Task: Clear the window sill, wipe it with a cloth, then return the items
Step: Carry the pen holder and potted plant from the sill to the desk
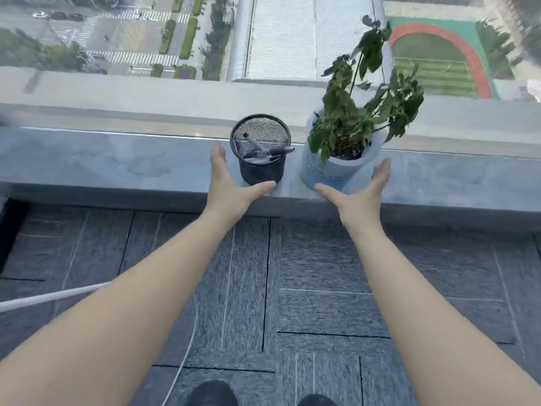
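Both hands are spread wide, fingers apart from thumbs, holding nothing. The left hand [231, 183] reaches around the near left side of a black mesh pen holder [261, 150], its thumb lying along the sill edge just at the holder's base; whether it touches the mesh cannot be told. The right hand [355, 191] cups toward the potted plant [342, 159], thumb near the pot's lower front, fingers off to its right side, apparently just clear of it.

The pen holder is a round cup of fine wire mesh with a solid rim, and it holds a few dark grey pens [265, 150] leaning across its mouth. The pot is a pale cylinder with a smooth rim and faint blue marking on its side; it holds dark soil and a leafy green plant on thin stems.

Both stand upright, just beside each other, on the window sill [102, 162], a smooth, glossy grey ledge. Below it lies grey ribbed carpet tile [322, 273], crossed by a white cord [44, 300].
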